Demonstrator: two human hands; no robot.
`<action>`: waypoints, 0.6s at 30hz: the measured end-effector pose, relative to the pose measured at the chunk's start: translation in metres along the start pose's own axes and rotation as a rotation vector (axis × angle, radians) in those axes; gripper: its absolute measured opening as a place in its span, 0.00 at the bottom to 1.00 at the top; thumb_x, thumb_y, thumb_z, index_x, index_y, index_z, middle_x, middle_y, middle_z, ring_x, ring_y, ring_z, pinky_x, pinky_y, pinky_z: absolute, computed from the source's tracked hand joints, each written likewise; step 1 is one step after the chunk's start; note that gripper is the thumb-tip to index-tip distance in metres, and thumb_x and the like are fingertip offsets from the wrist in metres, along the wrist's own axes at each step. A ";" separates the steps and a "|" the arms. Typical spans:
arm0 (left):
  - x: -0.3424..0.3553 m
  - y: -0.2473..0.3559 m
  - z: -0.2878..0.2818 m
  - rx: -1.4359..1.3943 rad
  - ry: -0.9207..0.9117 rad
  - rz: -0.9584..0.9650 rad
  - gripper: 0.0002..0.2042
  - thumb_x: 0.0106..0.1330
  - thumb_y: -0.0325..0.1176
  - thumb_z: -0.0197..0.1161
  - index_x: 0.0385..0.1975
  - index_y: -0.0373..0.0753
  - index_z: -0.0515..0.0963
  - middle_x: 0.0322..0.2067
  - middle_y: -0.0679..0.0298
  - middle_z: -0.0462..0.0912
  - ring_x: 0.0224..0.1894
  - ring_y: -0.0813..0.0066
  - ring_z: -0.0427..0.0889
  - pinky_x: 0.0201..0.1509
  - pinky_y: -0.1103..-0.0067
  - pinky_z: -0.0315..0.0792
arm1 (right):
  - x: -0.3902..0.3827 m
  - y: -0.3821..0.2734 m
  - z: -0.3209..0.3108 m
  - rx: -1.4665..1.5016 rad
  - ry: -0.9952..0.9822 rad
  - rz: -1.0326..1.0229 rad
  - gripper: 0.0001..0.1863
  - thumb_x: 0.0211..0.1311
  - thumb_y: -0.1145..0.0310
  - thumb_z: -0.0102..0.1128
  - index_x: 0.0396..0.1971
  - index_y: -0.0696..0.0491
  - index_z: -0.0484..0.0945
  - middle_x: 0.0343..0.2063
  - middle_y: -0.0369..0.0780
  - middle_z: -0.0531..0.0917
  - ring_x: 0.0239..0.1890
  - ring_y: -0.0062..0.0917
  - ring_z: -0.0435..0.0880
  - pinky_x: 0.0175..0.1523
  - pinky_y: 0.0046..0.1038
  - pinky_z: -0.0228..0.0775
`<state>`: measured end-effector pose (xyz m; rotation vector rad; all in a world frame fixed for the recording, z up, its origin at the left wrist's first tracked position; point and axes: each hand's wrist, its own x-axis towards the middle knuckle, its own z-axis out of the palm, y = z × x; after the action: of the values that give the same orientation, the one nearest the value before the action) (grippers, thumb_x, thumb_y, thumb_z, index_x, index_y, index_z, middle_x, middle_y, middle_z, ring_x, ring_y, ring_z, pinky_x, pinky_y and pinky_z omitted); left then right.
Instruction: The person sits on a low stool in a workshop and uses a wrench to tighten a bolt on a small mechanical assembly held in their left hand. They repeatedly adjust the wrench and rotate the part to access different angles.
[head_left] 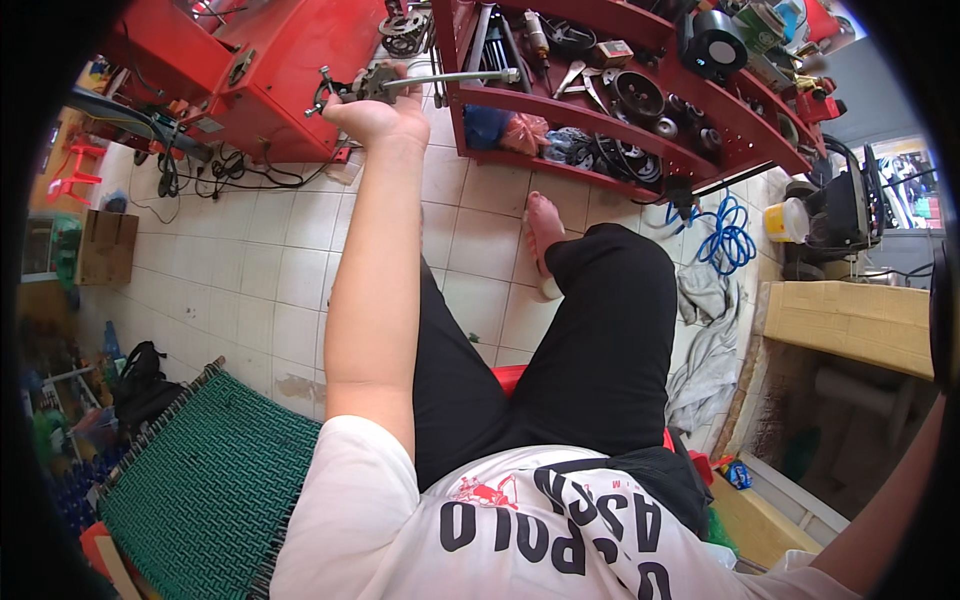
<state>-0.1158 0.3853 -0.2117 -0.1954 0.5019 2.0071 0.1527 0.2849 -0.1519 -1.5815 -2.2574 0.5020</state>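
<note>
My left arm reaches forward, and my left hand [378, 122] is palm up near the red machine's corner. Its fingers are curled around a dark metal assembly [376, 80]. A long steel bolt [450, 78] sticks out of this to the right, ending in a hex head or nut beside the red shelf. Smaller screw-like metal pieces [322, 92] show at the left of the hand; I cannot make out exactly how they join. Of my right arm, only the forearm [895, 510] shows at the lower right. The right hand lies outside the picture.
A red tool shelf [560, 105] ahead holds wrenches, pulleys and other metal parts. The red machine [285, 80] stands at the left with black cables [235, 170] on the tiles. A blue hose [725, 235] and grey cloth [700, 350] lie right; a green woven seat [215, 470] stands left.
</note>
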 end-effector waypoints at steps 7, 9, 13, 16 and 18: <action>-0.003 -0.007 -0.005 0.045 -0.023 -0.017 0.29 0.69 0.56 0.36 0.44 0.31 0.68 0.41 0.51 0.76 0.39 0.57 0.76 0.48 0.63 0.73 | 0.003 0.016 -0.007 -0.018 0.038 0.074 0.24 0.70 0.44 0.37 0.36 0.52 0.71 0.32 0.34 0.75 0.38 0.32 0.77 0.63 0.50 0.64; -0.002 -0.008 -0.005 0.036 -0.026 -0.009 0.28 0.69 0.56 0.36 0.44 0.31 0.68 0.41 0.51 0.76 0.39 0.57 0.76 0.48 0.62 0.72 | 0.006 0.018 -0.011 -0.020 0.046 0.087 0.24 0.70 0.45 0.37 0.37 0.52 0.71 0.33 0.34 0.75 0.39 0.32 0.77 0.63 0.50 0.64; -0.003 -0.005 -0.004 0.054 -0.023 -0.013 0.28 0.68 0.56 0.36 0.43 0.32 0.68 0.41 0.52 0.77 0.39 0.57 0.76 0.48 0.62 0.72 | 0.009 0.025 -0.016 -0.027 0.057 0.122 0.24 0.70 0.45 0.37 0.38 0.52 0.71 0.33 0.34 0.75 0.39 0.32 0.77 0.63 0.50 0.65; -0.002 -0.006 -0.003 0.052 0.007 0.001 0.29 0.69 0.56 0.36 0.43 0.31 0.69 0.41 0.51 0.77 0.40 0.57 0.76 0.50 0.61 0.71 | 0.012 0.028 -0.022 -0.045 0.067 0.137 0.23 0.70 0.46 0.38 0.38 0.52 0.71 0.34 0.34 0.76 0.40 0.32 0.77 0.63 0.49 0.65; -0.007 -0.012 0.001 0.063 0.010 -0.013 0.29 0.69 0.56 0.36 0.43 0.31 0.70 0.41 0.51 0.77 0.40 0.57 0.76 0.51 0.61 0.70 | 0.014 0.034 -0.026 -0.061 0.074 0.154 0.23 0.70 0.46 0.38 0.39 0.52 0.72 0.35 0.34 0.76 0.40 0.32 0.77 0.63 0.49 0.65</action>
<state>-0.1021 0.3844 -0.2114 -0.1696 0.5680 1.9753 0.1885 0.3111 -0.1444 -1.7834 -2.1262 0.4098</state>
